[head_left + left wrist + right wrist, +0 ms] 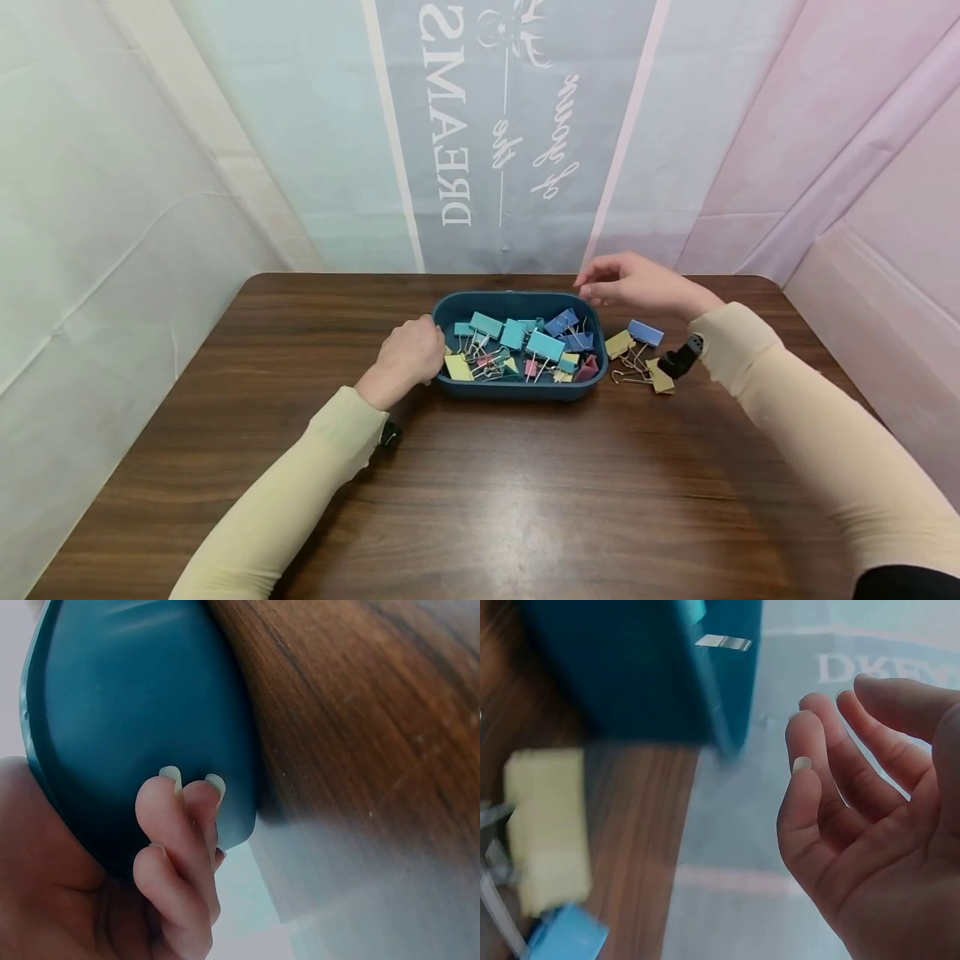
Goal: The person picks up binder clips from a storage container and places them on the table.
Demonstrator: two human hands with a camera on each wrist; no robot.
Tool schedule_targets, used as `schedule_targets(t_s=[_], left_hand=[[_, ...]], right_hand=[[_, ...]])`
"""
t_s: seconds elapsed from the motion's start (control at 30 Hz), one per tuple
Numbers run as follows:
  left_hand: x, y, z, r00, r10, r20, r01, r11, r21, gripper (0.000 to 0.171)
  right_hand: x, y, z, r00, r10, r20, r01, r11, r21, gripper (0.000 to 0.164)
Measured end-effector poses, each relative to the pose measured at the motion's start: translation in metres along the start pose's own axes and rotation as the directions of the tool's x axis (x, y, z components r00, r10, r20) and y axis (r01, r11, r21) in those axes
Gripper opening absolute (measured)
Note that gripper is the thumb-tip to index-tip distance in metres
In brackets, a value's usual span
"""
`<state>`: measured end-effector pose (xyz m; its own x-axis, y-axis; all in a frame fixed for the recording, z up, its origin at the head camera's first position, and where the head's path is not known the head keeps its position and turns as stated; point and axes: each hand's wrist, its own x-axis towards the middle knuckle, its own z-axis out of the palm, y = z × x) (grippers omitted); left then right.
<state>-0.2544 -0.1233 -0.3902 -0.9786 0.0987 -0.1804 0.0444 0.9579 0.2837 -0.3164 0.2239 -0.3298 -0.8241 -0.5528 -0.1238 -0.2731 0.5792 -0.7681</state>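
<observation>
A dark teal plastic bin [517, 392] stands on the table, holding many binder clips [546, 345] in light blue, blue, yellow and pink. My left hand [411, 350] grips the bin's left end; in the left wrist view its curled fingers [176, 825] lie against the outer wall, with the thumb side at the rim. Over the bin's back right corner hovers my right hand [637, 283]. Its loosely bent fingers [810, 750] hold nothing in the right wrist view.
Right of the bin lies a small group of loose binder clips: a blue one [646, 333] and yellow ones [663, 377]. Behind the brown wooden table [487, 500] hangs a printed cloth [517, 167], and pale cloth walls stand at both sides.
</observation>
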Motion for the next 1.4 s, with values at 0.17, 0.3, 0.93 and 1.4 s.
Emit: schedule_targets(t_s=[0.17,0.3,0.93,1.4], left_hand=[[0.001,0.0,0.001,1.0,0.01,-0.013,-0.01,1.0,0.002,0.036],[0.001,0.0,0.0,0.999,0.028,-0.021,-0.028,0.999,0.017,0.033],[0.001,0.0,0.0,1.0,-0.006,-0.009,0.005,0.998,-0.055,0.035],[0.001,-0.001,0.0,1.0,-0.006,-0.012,0.005,0.998,-0.058,0.037]], right_hand=[[0.021,-0.02,0.013,0.999,-0.043,0.023,0.043,0.999,0.006,0.025],[0.038,-0.032,0.025,0.994,-0.092,0.053,0.093,0.996,-0.009,0.026],[0.091,-0.068,0.089,0.966,-0.197,0.168,0.245,0.905,-0.347,0.025],[0.096,-0.059,0.105,0.966,-0.102,0.237,0.195,0.89,-0.412,0.036]])
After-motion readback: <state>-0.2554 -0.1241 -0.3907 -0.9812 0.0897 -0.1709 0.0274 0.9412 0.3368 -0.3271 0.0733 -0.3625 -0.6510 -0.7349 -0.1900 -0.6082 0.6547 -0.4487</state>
